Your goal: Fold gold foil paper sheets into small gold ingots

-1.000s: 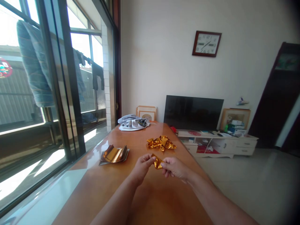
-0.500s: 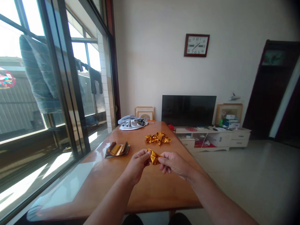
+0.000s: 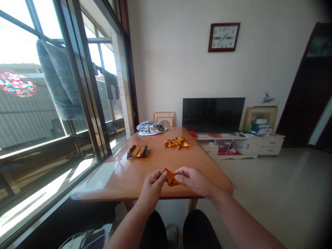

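Note:
Between my two hands is a small folded piece of gold foil paper (image 3: 171,177), held up over the table's near edge. My left hand (image 3: 155,181) pinches its left corner between thumb and fingers. On the other side my right hand (image 3: 190,180) grips the right end, thumb in front. Farther up the table (image 3: 155,166) lies a pile of folded gold foil pieces (image 3: 177,142). A stack of flat gold foil sheets (image 3: 138,151), curling upward, rests to the left of that pile.
Grey and white cloth (image 3: 151,128) is heaped at the table's far end. Large windows (image 3: 85,86) run along the left. Beyond the table stand a television (image 3: 213,114) and a white cabinet (image 3: 269,145). My knees (image 3: 199,228) are below the table edge.
The view has tilted down and shifted back, so the table sits higher and my knees show. Both hands still hold the foil piece, which is now turned and looks darker.

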Action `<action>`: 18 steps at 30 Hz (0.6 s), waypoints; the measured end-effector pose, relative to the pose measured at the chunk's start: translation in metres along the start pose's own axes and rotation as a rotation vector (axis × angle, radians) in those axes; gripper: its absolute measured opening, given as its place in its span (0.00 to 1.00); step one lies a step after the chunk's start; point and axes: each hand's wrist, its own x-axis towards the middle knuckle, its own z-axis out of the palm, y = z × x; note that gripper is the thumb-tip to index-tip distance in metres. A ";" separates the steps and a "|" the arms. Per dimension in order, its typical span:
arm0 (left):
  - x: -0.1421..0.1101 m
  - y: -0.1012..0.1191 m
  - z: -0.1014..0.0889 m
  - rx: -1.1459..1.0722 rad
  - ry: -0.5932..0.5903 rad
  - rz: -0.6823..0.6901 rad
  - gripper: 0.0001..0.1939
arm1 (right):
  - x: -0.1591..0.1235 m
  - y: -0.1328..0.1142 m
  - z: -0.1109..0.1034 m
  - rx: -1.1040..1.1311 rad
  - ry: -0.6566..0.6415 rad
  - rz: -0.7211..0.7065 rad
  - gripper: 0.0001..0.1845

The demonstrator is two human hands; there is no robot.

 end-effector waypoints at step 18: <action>-0.021 -0.005 0.007 -0.285 0.116 0.040 0.14 | -0.005 0.013 0.026 -0.007 0.164 -0.135 0.19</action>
